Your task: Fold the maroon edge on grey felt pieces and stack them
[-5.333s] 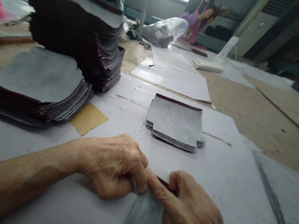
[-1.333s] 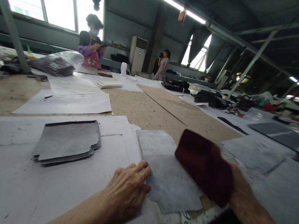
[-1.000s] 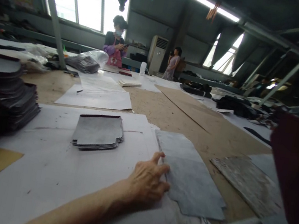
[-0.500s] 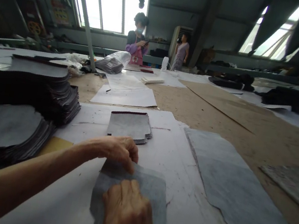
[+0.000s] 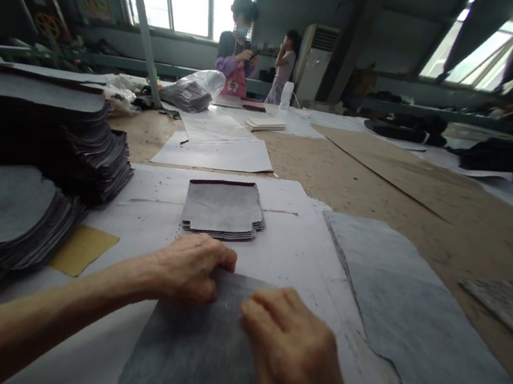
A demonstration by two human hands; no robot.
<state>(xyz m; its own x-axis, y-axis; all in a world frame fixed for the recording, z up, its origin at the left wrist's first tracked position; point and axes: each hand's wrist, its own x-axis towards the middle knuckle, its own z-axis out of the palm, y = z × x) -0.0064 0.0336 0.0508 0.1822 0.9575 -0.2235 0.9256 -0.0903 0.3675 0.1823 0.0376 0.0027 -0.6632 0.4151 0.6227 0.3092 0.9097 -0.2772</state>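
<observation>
A grey fabric piece [image 5: 197, 360] lies before me on white paper, its far edge under both hands. My left hand [image 5: 193, 268] is closed, thumb and curled fingers on the piece's far left corner. To its right, my right hand [image 5: 296, 348] is closed too, fingertips bunched together on the far right part of the piece. My palms hide some of the cloth. Just beyond my left hand sits a small stack of grey cut pieces [image 5: 222, 207] with a dark red strip along its far edge.
Tall stacks of dark-edged grey pieces [image 5: 38, 137] stand at left, near a yellow scrap [image 5: 85, 249]. Larger grey sheets [image 5: 414, 312] lie at right. White sheets [image 5: 218, 151] and a plastic-bagged bundle [image 5: 192, 91] are farther back. Two people [image 5: 237, 59] stand across the table.
My right hand has moved right and away from me, from the middle of the fabric to its far right. The fabric piece lies flatter and farther left. The view has shifted slightly.
</observation>
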